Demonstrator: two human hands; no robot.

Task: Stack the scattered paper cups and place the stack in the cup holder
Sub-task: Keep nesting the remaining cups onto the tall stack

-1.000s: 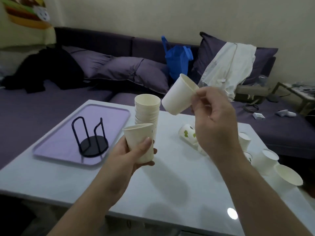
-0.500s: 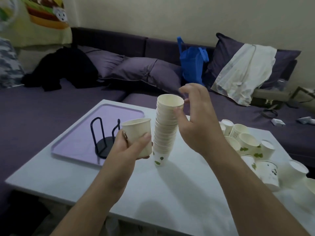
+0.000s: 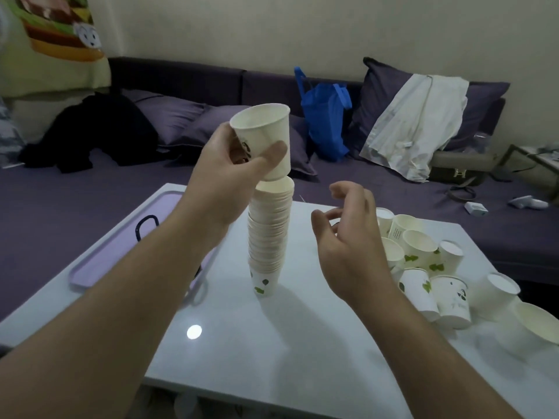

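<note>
A tall stack of white paper cups (image 3: 267, 237) stands upright in the middle of the white table (image 3: 272, 343). My left hand (image 3: 230, 158) grips a single paper cup (image 3: 266, 137) directly over the stack's top, its base just at the top rim. To the right of the stack my right hand (image 3: 344, 237) hovers with curled fingers and nothing in it. Several loose paper cups (image 3: 423, 261) lie scattered at the table's right side. The black wire cup holder (image 3: 146, 223) stands on the purple tray (image 3: 99, 261), mostly hidden behind my left forearm.
A purple sofa with pillows, a blue bag (image 3: 325, 122), dark clothing (image 3: 90, 131) and a white garment (image 3: 417, 122) runs behind the table. More cups sit near the table's right edge (image 3: 535, 325).
My right hand let go of the stack's top and drew back to the right. My left hand lifted its cup up and over the stack's top.
</note>
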